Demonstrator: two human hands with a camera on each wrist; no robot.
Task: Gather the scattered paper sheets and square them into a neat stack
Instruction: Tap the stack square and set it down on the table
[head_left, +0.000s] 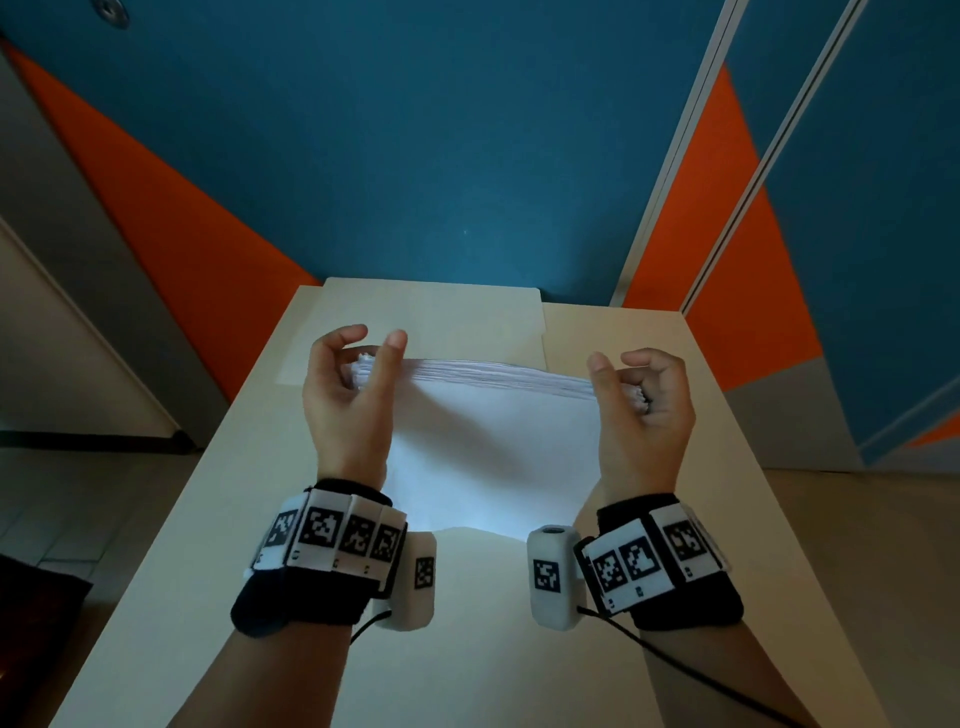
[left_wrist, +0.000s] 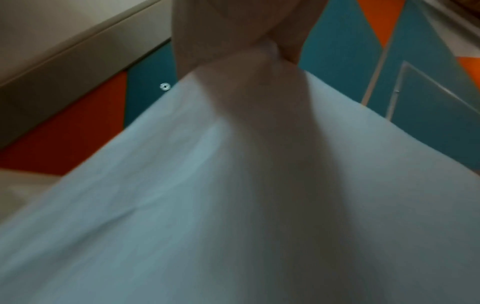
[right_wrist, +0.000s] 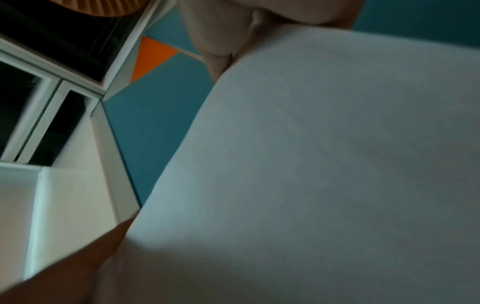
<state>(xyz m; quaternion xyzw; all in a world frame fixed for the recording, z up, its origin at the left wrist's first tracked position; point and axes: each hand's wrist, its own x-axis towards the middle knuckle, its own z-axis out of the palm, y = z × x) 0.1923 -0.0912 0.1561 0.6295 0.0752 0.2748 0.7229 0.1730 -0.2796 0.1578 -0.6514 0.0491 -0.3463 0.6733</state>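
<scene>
Cream table (head_left: 675, 467); manila folder (head_left: 431, 312) flat at its far end; teal-and-orange wall (head_left: 415, 130) behind.

One stack of paper sheets (head_left: 493, 415) stands at the centre, its sheets too many and too tightly packed to count. Two hands hold it: the left hand (head_left: 348, 395) at nine o'clock, the right hand (head_left: 641, 410) at three o'clock. One manila folder (head_left: 431, 317) lies at twelve o'clock on one table (head_left: 208, 519).
</scene>
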